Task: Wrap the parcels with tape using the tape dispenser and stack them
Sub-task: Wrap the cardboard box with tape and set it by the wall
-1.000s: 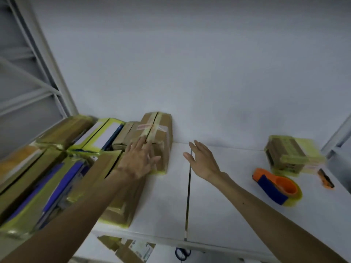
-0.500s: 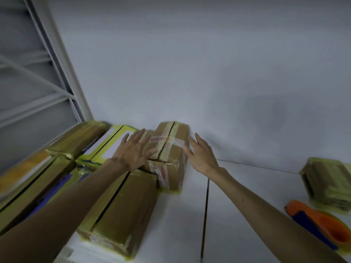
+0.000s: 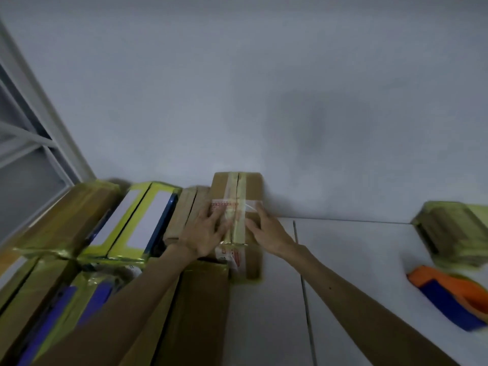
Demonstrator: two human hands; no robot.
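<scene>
My right hand [image 3: 266, 231] has come onto the right edge of the taped parcel [image 3: 237, 188], far on the table [image 3: 356, 260] beside the stack [image 3: 137, 220] at left, and with my left hand [image 3: 203, 233] flat on top, fingers straight and gripping nothing, I should push evenly to seat it square.

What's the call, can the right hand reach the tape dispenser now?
Probably yes. The right hand lies open on the brown parcel, holding nothing. The tape dispenser sits on the table to its right, with only bare tabletop between. The wrapped parcel stands beyond the dispenser, out of the path.
</scene>
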